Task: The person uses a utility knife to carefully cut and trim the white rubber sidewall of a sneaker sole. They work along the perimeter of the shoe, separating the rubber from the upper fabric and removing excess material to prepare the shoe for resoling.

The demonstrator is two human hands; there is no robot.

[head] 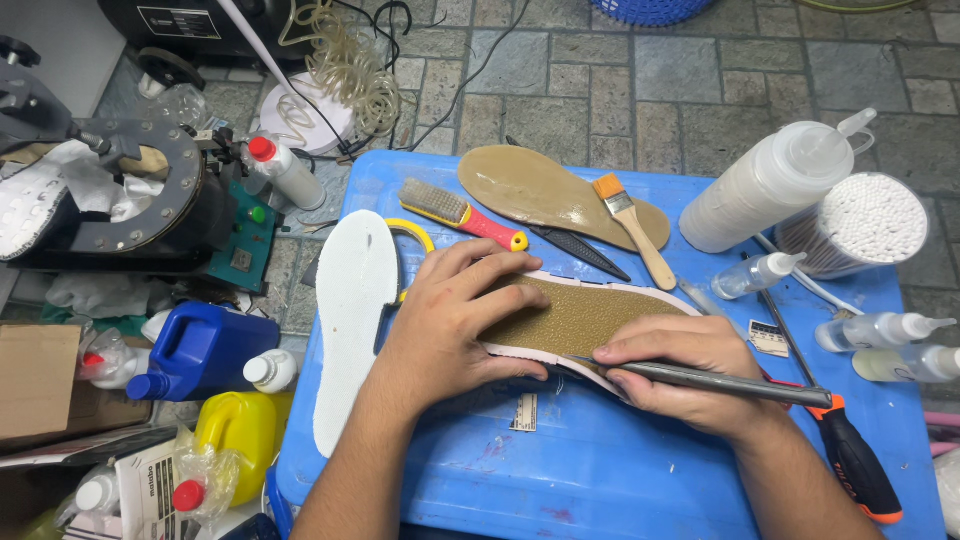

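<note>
A shoe (580, 315) lies sole-up on the blue plastic table (600, 470), showing a tan textured outsole with a pale edge. My left hand (450, 320) presses flat on its heel end. My right hand (680, 375) grips a long metal tool with an orange and black handle (850, 450), its tip set against the shoe's near edge. A white foam insole (350, 320) lies left of my left hand.
At the table's back lie a tan rubber sole (545, 190), a wire brush with red handle (460, 213) and a paintbrush (630, 225). A squeeze bottle (770, 185), a cotton swab tub (865, 225) and small bottles stand right. Jugs (205, 350) and a machine (130, 200) sit left.
</note>
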